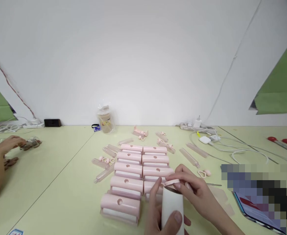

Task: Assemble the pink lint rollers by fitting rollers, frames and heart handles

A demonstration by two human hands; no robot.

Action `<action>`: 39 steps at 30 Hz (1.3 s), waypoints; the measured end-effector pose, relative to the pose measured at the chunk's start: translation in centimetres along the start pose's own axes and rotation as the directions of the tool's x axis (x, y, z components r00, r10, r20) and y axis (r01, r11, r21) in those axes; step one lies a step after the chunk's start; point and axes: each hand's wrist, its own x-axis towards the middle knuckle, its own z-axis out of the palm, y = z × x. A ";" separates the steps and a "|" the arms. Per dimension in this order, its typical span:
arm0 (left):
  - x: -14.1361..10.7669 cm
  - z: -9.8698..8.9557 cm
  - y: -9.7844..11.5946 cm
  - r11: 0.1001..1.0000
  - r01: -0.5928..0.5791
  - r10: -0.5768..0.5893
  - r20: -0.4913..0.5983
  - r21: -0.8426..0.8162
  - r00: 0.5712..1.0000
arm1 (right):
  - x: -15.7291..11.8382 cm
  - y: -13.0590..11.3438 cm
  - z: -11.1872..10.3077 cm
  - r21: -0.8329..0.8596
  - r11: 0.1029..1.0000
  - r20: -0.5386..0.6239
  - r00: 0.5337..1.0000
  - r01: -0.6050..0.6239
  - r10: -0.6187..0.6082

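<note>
My left hand [155,212] is wrapped round a white tube [173,209] that stands upright at the lower centre right. At the tube's open top, my right hand [192,186] pinches a thin pale pink ring-like piece [171,182]. The piece lies against the tube's rim, and part of it is hidden by fingers. Beside my hands, two columns of pink cylindrical holders [120,205] lie on the table, each with a round hole on top and a white roll inside. The nearest holders of the right column are partly hidden behind my left hand.
Around the holders lie clear pink covers [190,158] and heart-shaped pieces [202,174]. A bagged cup [106,120] stands by the wall. Cables, a phone [253,209] and red-handled tools [278,142] are at right. Another person's hand [11,143] touches small brown items at far left.
</note>
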 end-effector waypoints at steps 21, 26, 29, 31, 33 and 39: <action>-0.3 -0.3 -0.5 0.999 0.012 -0.010 0.064 -0.033 0.998 | -1.5 0.6 0.5 0.176 0.981 0.134 0.985 0.088 -0.112; -0.1 0.9 -0.2 0.991 -0.128 0.132 -0.160 0.033 0.978 | -1.2 0.0 2.1 0.530 0.817 0.061 0.971 -0.226 0.230; 0.4 1.4 -0.4 0.936 -0.331 0.351 -0.317 0.116 0.881 | -0.8 -0.6 2.3 0.733 0.606 0.002 0.892 -0.309 0.453; 1.0 1.9 -0.5 0.856 -0.499 0.509 -0.395 0.137 0.765 | -0.6 -0.8 2.2 0.841 0.444 0.039 0.853 -0.310 0.520; 1.7 2.7 -0.6 0.724 -0.664 0.661 -0.465 0.187 0.589 | -0.5 -1.0 2.1 0.909 0.267 0.137 0.833 -0.321 0.536; 3.1 4.6 -2.6 0.412 -0.827 0.868 -0.442 0.383 0.227 | -0.7 -1.3 2.9 0.959 0.065 0.207 0.834 -0.277 0.512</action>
